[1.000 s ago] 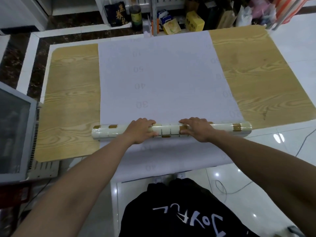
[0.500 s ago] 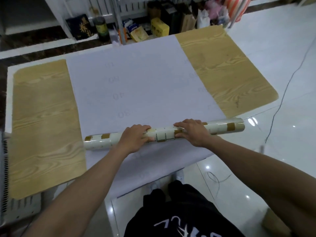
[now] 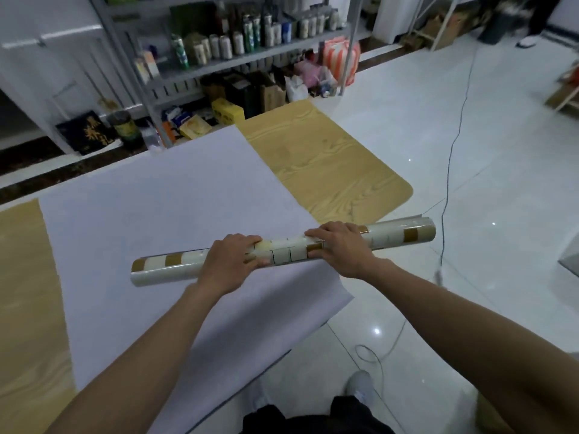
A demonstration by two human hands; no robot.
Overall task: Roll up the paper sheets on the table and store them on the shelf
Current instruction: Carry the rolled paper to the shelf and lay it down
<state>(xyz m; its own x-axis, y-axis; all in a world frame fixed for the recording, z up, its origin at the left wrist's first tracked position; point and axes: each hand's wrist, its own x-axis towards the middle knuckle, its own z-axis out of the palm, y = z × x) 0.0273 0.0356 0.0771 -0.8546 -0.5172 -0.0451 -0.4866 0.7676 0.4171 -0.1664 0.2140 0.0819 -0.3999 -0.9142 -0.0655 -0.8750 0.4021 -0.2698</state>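
Note:
A long rolled paper tube (image 3: 283,250), white with brown tape patches, sits across a flat white paper sheet (image 3: 175,214) on the wooden table (image 3: 332,170). My left hand (image 3: 232,263) grips the roll left of its middle, fingers curled over the top. My right hand (image 3: 340,247) grips it just right of the middle. The roll's right end sticks out past the sheet and table edge. The sheet's near edge hangs over the table's front.
A metal shelf (image 3: 238,57) with bottles, cans and boxes stands behind the table. Boxes and bags crowd the floor under it. A thin cable (image 3: 451,158) runs over the white tiled floor at right. My shoe (image 3: 360,383) shows below.
The view has swung up and to the right, bringing the shelf into sight. Both hands keep their hold on the roll, which now looks raised and tilted, right end higher.

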